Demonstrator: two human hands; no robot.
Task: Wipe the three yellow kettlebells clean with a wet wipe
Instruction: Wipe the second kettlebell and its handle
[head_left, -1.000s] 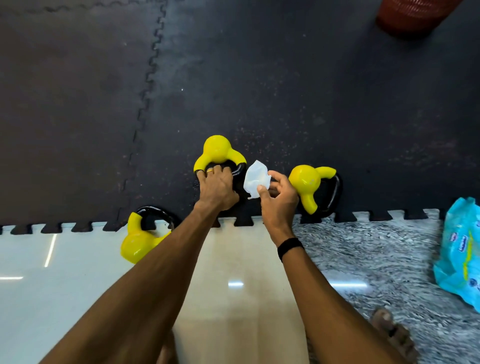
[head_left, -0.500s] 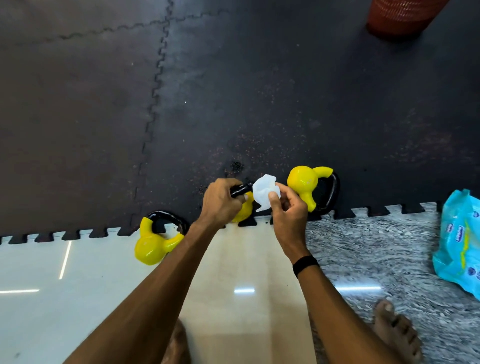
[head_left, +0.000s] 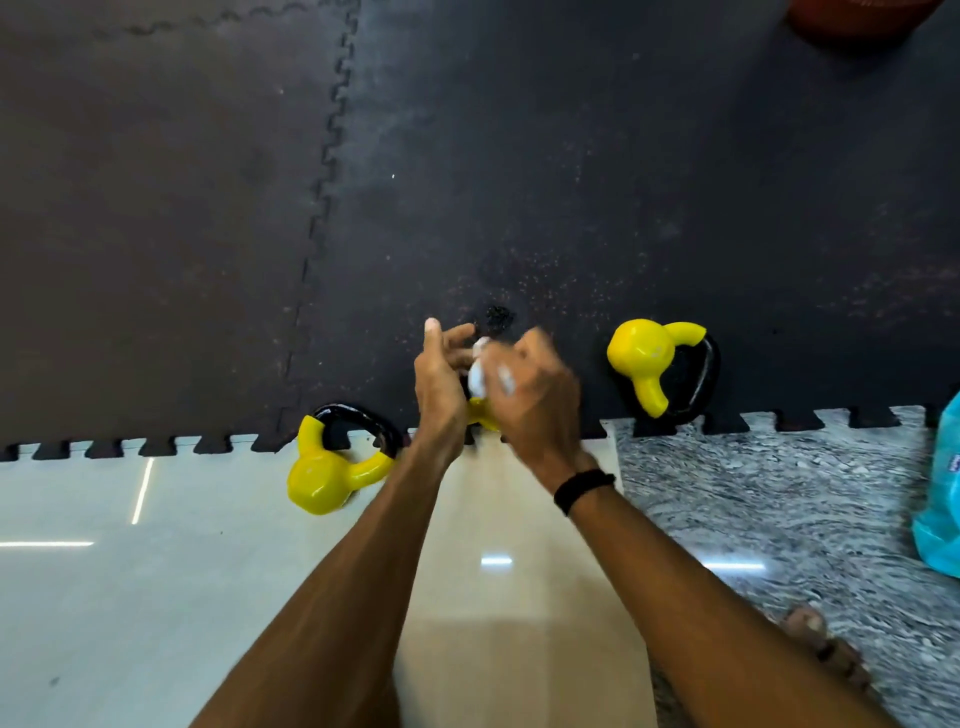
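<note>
Head camera looks down on my two hands, close together above the floor. My left hand (head_left: 441, 387) seems to steady the middle kettlebell (head_left: 483, 415), its fingers half spread, though I cannot tell how firmly it grips. My right hand (head_left: 530, 395), blurred, is closed around a crumpled white wet wipe (head_left: 479, 374) pressed against that kettlebell, of which only a sliver of yellow shows between my hands.

A second yellow kettlebell (head_left: 324, 475) lies on its side just left of my left wrist, across the edge of the black foam mat (head_left: 519, 182). The third kettlebell (head_left: 644, 358) lies on the mat to the right.

I judge the kettlebells heavy, hard and glossy, likely slippery when wet; the black handle is the safe hold. The wipe is soft and limp.

A blue wipes packet (head_left: 943, 499) is cut off at the right edge.
</note>
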